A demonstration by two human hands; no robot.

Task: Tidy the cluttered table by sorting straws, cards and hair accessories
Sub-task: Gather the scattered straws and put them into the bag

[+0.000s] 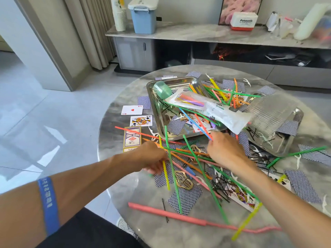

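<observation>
Coloured straws (195, 163) lie criss-crossed over the round marble table (143, 197), mixed with blue-backed cards (185, 198), black hairpins (221, 184) and a gold hair clip (183, 179). My left hand (152, 158) grips a bundle of straws at their left ends. My right hand (224, 149) is over the pile with fingers curled round the ends of thin straws near the tray's front edge. A steel tray (152, 93) holds more straws, a bag of straws (211, 108), cards and a green cup (162, 90). A long pink straw (168, 214) lies near the front.
A second steel tray (279, 145) at the right holds hairpins and cards. A card box (132, 138) and face-up cards (132, 110) lie at the left. White floss picks are scattered about. A sideboard with a blue bin (143, 15) stands behind the table.
</observation>
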